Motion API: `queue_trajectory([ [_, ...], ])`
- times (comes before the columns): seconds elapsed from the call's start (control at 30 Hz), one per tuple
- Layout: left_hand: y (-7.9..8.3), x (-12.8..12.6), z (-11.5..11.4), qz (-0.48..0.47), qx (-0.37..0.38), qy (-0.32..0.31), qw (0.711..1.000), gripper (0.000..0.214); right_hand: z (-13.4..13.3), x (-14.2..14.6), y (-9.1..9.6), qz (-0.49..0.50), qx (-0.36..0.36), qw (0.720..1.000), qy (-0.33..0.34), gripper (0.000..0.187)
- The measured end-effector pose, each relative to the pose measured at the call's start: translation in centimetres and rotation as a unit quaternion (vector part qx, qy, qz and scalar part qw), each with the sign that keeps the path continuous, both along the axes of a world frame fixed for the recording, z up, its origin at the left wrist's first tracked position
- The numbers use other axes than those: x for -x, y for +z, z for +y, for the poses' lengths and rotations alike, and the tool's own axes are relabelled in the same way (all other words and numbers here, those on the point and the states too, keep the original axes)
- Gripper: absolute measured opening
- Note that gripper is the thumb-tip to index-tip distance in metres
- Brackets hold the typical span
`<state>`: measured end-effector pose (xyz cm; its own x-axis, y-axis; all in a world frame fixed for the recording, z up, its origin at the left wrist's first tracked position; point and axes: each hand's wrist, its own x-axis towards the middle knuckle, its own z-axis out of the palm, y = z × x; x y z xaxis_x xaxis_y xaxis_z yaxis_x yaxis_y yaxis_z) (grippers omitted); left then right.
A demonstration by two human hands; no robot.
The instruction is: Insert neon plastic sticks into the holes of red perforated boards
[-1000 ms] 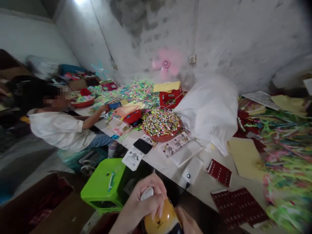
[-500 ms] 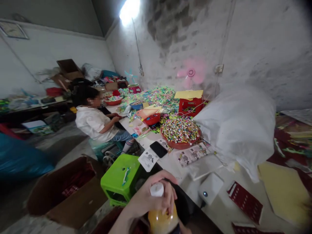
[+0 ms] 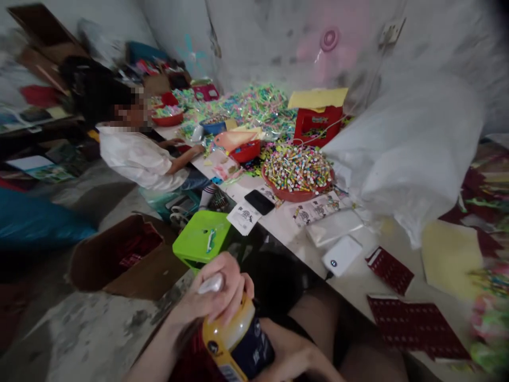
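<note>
One bottle (image 3: 238,331); one green stool (image 3: 194,236); one phone (image 3: 259,201); one white sack (image 3: 413,143); one pink fan (image 3: 330,38).

The room is dim and grey, under soft, cool light that seems to fall from above. The white sack (image 3: 413,148) looks pale and hazy, while the top of the green stool (image 3: 202,233) shows up bright. The bottle (image 3: 240,339) has a whitish glare on its yellow shoulder. Deep shadow lies beneath the table (image 3: 353,286), and the cardboard box (image 3: 137,281) is murky inside. The pink fan (image 3: 330,39) spreads into a faint blur around its hub. The wide lens stretches things towards the edges; the strips (image 3: 491,318) at far right smear, the upper right corner darkens, and coarse squares mask the seated person's (image 3: 135,159) face.
</note>
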<state>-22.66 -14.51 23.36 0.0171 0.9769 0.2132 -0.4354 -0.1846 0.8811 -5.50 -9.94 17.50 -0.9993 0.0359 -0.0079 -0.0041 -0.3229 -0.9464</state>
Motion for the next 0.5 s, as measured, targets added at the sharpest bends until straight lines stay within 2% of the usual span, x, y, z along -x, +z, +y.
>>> queue_trajectory([
  [0.03, 0.5, 0.6, -0.2, 0.061, 0.035, 0.007, 0.997, 0.036, 0.1, 0.6, -0.1, 0.011, 0.004, 1.0, 0.006, 0.064],
  [0.07, 0.8, 1.1, -0.4, 0.12, 0.053, -0.02, 0.991, 0.041, 0.3, 1.2, -0.2, 0.018, -0.01, 1.0, -0.003, 0.065],
  [0.1, 0.8, 1.6, -0.5, 0.159, 0.063, -0.044, 0.984, 0.035, 0.5, 1.9, -0.3, 0.02, -0.046, 0.999, -0.022, 0.066],
  [0.17, 0.1, 2.4, -0.7, 0.193, 0.085, -0.042, 0.977, 0.026, 1.1, 3.0, -0.9, 0.006, -0.174, 0.981, -0.086, 0.069],
  [0.23, -1.9, 2.8, -0.6, 0.225, 0.13, 0.03, 0.965, 0.023, 1.7, 3.4, -1.9, -0.017, -0.324, 0.93, -0.17, 0.07],
  [0.3, -5.0, 3.1, -0.1, 0.282, 0.176, 0.135, 0.933, 0.017, 1.9, 2.7, -3.4, -0.035, -0.423, 0.872, -0.245, 0.063],
  [0.37, -8.9, 3.4, 0.8, 0.313, 0.196, 0.245, 0.896, 0.017, 1.5, 0.5, -5.7, -0.053, -0.457, 0.838, -0.293, 0.049],
  [0.43, -13.4, 3.7, 2.1, 0.33, 0.195, 0.278, 0.881, 0.018, 0.3, -2.9, -8.4, -0.083, -0.457, 0.821, -0.331, 0.041],
  [0.5, -18.0, 3.8, 3.8, 0.377, 0.182, 0.258, 0.871, 0.02, -1.4, -7.0, -10.9, -0.136, -0.451, 0.792, -0.389, 0.035],
])
